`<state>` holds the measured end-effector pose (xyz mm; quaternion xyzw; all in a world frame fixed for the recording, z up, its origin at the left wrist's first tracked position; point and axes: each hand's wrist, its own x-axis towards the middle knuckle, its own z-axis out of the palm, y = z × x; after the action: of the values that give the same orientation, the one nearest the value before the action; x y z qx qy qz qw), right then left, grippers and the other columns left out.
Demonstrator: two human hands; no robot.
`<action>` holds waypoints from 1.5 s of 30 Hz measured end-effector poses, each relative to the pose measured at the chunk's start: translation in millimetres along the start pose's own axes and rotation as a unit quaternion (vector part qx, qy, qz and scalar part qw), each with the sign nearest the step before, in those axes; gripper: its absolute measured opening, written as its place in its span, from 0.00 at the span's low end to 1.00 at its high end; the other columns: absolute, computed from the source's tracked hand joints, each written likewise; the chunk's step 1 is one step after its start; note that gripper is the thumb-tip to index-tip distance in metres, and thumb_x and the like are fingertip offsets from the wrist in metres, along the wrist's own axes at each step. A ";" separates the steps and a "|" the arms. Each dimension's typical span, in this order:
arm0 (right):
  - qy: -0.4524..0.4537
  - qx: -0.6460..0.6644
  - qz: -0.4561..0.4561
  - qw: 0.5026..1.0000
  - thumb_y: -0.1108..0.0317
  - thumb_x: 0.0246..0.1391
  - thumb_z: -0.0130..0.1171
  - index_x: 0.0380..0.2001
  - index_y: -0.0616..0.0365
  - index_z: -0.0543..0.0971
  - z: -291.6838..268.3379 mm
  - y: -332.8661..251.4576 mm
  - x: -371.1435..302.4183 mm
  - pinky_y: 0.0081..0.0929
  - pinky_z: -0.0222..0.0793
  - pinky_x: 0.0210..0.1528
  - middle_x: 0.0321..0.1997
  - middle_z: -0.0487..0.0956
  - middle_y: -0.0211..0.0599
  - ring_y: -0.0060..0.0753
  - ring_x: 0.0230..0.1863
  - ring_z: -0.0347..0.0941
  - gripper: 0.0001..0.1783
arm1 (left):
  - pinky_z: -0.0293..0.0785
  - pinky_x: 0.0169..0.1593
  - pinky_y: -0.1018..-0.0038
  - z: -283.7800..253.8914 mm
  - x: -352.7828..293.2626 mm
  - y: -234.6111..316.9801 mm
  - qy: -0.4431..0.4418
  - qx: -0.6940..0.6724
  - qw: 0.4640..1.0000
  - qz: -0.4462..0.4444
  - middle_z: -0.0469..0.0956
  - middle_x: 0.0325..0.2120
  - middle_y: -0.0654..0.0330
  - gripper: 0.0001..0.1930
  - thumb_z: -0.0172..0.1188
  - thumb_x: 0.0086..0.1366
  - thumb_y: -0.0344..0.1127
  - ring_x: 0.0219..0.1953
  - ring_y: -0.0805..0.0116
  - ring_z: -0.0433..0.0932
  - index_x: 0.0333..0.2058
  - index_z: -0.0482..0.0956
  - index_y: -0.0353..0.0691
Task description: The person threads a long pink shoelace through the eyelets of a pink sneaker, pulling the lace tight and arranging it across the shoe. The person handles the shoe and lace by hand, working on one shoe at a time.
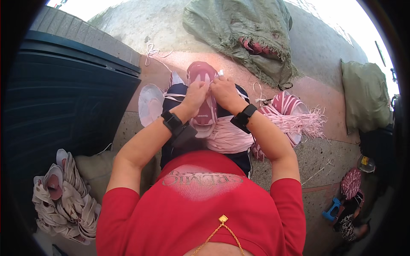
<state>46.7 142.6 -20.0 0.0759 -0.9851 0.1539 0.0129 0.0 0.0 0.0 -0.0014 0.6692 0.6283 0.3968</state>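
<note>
A dusty-pink shoe upper (201,69) lies lengthwise over my lap, between my knees. My left hand (195,97) is closed in a pinch at its lacing opening. Close beside it, my right hand (227,93) pinches a pale pink shoelace (210,84) at the same opening; the fingertips nearly touch and partly hide the lace. A thick bundle of pale pink shoelaces (232,133) rests across my right thigh, under my right forearm. Dark bands with small boxes circle both wrists.
Striped pink uppers (287,103) with fringed lace ends lie right of my knees. A pale upper (150,102) is at the left. Stacked beige uppers (64,198) stand lower left. Woven sacks (239,30) lie ahead, another sack (365,96) at right. A dark door (64,89) borders the left.
</note>
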 end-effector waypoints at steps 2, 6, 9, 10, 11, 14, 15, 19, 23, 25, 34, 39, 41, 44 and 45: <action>0.021 -0.058 -0.044 0.997 0.63 0.45 0.59 0.29 0.51 0.80 -5.6 -8.6 3.3 0.40 0.63 0.44 0.31 0.77 0.32 0.35 0.41 0.72 0.07 | 0.68 0.31 0.84 -2.0 -1.2 -3.2 0.037 0.030 0.999 0.023 0.73 0.31 0.63 0.06 0.49 0.67 0.35 0.30 0.80 0.71 0.39 0.70 0.40; 0.083 0.021 0.034 0.996 0.61 0.49 0.56 0.29 0.54 0.80 -7.9 -0.8 -3.0 0.39 0.62 0.42 0.30 0.77 0.32 0.35 0.41 0.71 0.09 | 0.66 0.26 0.83 0.8 -16.0 29.5 0.058 0.113 0.991 0.044 0.73 0.24 0.65 0.09 0.50 0.67 0.35 0.25 0.81 0.70 0.43 0.71 0.40; 0.066 -0.030 0.019 0.997 0.57 0.50 0.55 0.29 0.53 0.80 -7.0 -3.6 -9.2 0.38 0.62 0.43 0.32 0.77 0.34 0.36 0.43 0.70 0.12 | 0.68 0.27 0.82 -19.7 -20.4 44.4 0.059 0.185 0.979 0.067 0.72 0.19 0.66 0.11 0.51 0.65 0.34 0.23 0.80 0.71 0.43 0.73 0.37; 0.081 -0.076 0.010 0.994 0.56 0.49 0.55 0.28 0.53 0.80 -3.6 -9.4 -11.5 0.37 0.61 0.44 0.31 0.77 0.33 0.36 0.43 0.70 0.13 | 0.69 0.28 0.81 -27.0 -16.4 41.0 0.064 0.227 0.966 0.103 0.73 0.18 0.66 0.11 0.52 0.64 0.34 0.23 0.79 0.72 0.43 0.75 0.36; 0.096 -0.122 0.001 0.988 0.56 0.49 0.55 0.27 0.53 0.81 -1.3 -13.1 -13.5 0.37 0.61 0.44 0.30 0.77 0.33 0.37 0.43 0.71 0.13 | 0.70 0.29 0.81 -31.4 -13.6 37.6 0.068 0.268 0.951 0.139 0.73 0.17 0.66 0.11 0.53 0.63 0.33 0.23 0.79 0.72 0.42 0.76 0.35; 0.033 -0.084 -0.004 0.996 0.55 0.50 0.54 0.27 0.54 0.81 -10.2 -17.7 -15.6 0.38 0.63 0.44 0.31 0.79 0.36 0.39 0.42 0.71 0.15 | 0.74 0.33 0.73 -27.9 -15.4 30.9 0.030 0.389 0.907 0.160 0.79 0.22 0.57 0.11 0.56 0.58 0.36 0.26 0.68 0.79 0.35 0.81 0.36; -0.025 -0.049 -0.006 0.998 0.55 0.51 0.53 0.29 0.55 0.80 -13.4 -13.7 -12.9 0.44 0.62 0.46 0.33 0.78 0.40 0.42 0.43 0.71 0.15 | 0.74 0.34 0.70 -21.7 -13.3 30.1 0.031 0.450 0.880 0.149 0.79 0.24 0.54 0.12 0.56 0.57 0.37 0.27 0.63 0.79 0.35 0.81 0.36; -0.135 0.061 -0.030 0.988 0.62 0.52 0.47 0.31 0.61 0.78 -10.2 10.8 -3.2 0.52 0.63 0.47 0.34 0.77 0.47 0.50 0.43 0.70 0.14 | 0.75 0.37 0.59 6.2 -2.5 19.6 0.052 0.597 0.789 0.134 0.79 0.27 0.46 0.12 0.57 0.53 0.42 0.31 0.48 0.79 0.30 0.82 0.41; -0.054 0.135 -0.053 0.988 0.64 0.47 0.50 0.25 0.60 0.79 3.3 16.1 -10.4 0.44 0.66 0.43 0.31 0.78 0.47 0.49 0.40 0.71 0.12 | 0.75 0.35 0.58 15.7 -8.1 10.9 0.087 0.638 0.751 0.146 0.79 0.25 0.48 0.12 0.58 0.54 0.42 0.32 0.51 0.79 0.26 0.80 0.39; -0.027 0.146 -0.085 0.985 0.65 0.44 0.52 0.22 0.60 0.79 -1.3 14.2 -10.7 0.43 0.66 0.42 0.29 0.77 0.48 0.50 0.37 0.71 0.11 | 0.75 0.34 0.58 14.0 -5.0 6.6 0.092 0.648 0.738 0.164 0.79 0.25 0.48 0.12 0.59 0.54 0.43 0.33 0.51 0.79 0.27 0.80 0.39; 0.097 0.223 -0.071 0.967 0.68 0.44 0.55 0.25 0.59 0.77 9.6 11.6 -20.5 0.42 0.64 0.39 0.28 0.74 0.44 0.49 0.36 0.69 0.06 | 0.71 0.35 0.60 17.2 -11.4 6.9 0.077 0.725 0.575 0.372 0.78 0.26 0.54 0.09 0.52 0.56 0.35 0.32 0.56 0.78 0.31 0.76 0.38; 0.183 0.236 -0.132 0.945 0.70 0.44 0.55 0.33 0.58 0.78 -30.5 -36.1 -42.0 0.38 0.65 0.47 0.38 0.77 0.37 0.42 0.46 0.71 0.09 | 0.69 0.37 0.65 -10.0 -66.1 61.6 -0.091 0.610 0.746 0.252 0.77 0.25 0.51 0.11 0.54 0.58 0.39 0.29 0.58 0.78 0.30 0.76 0.36; 0.084 0.380 -0.067 0.919 0.71 0.53 0.52 0.32 0.62 0.77 -47.0 -47.8 -57.6 0.30 0.69 0.42 0.32 0.78 0.37 0.37 0.39 0.74 0.07 | 0.70 0.36 0.68 -30.6 -72.7 69.4 -0.169 0.455 0.855 0.183 0.77 0.26 0.51 0.13 0.53 0.61 0.42 0.28 0.58 0.77 0.30 0.76 0.35; -0.045 0.555 0.053 0.829 0.68 0.62 0.47 0.33 0.66 0.75 -100.2 -27.8 -99.7 0.24 0.70 0.36 0.20 0.74 0.31 0.21 0.26 0.72 0.12 | 0.70 0.31 0.75 -73.0 -63.4 40.6 -0.146 0.320 0.928 0.123 0.78 0.26 0.60 0.15 0.50 0.63 0.37 0.26 0.73 0.75 0.45 0.73 0.34; 0.067 0.637 0.126 0.758 0.67 0.63 0.46 0.36 0.66 0.74 -118.0 -0.6 -112.3 0.25 0.72 0.35 0.18 0.71 0.30 0.19 0.21 0.69 0.12 | 0.70 0.31 0.76 -74.1 -70.0 44.9 -0.119 0.257 0.956 0.075 0.78 0.26 0.61 0.18 0.49 0.63 0.35 0.26 0.76 0.74 0.50 0.71 0.34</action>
<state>158.0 194.4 87.0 -0.0684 -0.6571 0.7506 0.0083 -13.7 -87.7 67.3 0.2258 0.7539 0.4592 0.4121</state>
